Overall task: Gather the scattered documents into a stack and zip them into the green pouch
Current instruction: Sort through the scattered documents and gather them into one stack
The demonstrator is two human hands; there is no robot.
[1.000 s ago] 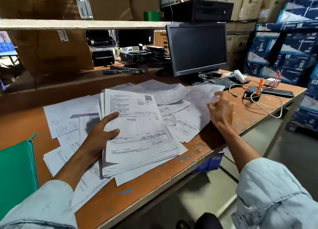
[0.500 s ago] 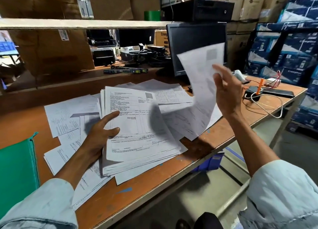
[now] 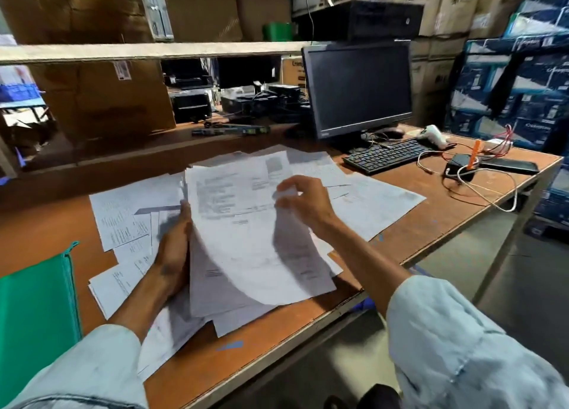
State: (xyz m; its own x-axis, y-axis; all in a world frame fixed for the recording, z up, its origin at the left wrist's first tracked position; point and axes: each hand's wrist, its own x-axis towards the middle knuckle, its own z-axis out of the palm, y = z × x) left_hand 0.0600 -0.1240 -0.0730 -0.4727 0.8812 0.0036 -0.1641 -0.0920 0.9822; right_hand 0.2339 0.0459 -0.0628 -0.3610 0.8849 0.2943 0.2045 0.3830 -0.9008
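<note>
A stack of printed white documents (image 3: 246, 254) lies at the middle of the wooden desk (image 3: 277, 347). My left hand (image 3: 174, 248) grips the stack's left edge, thumb on top. My right hand (image 3: 303, 204) holds the top sheet by its upper right part, fingers pinched on it over the stack. Loose documents (image 3: 129, 214) lie spread to the left, and more loose sheets (image 3: 375, 205) lie to the right. The green pouch (image 3: 34, 313) rests flat at the desk's left edge, away from both hands.
Behind the papers stand a black monitor (image 3: 358, 88) and a keyboard (image 3: 385, 156). A barcode scanner (image 3: 434, 134), tangled cables (image 3: 480, 181) and a phone (image 3: 508, 165) occupy the right end. Cardboard boxes and a shelf rise at the back. The desk's front edge runs diagonally.
My right hand lifted a sheet from the right side, swung it up through the air, and now lays it on top of the stack. My left hand shifted to the stack's left edge.
</note>
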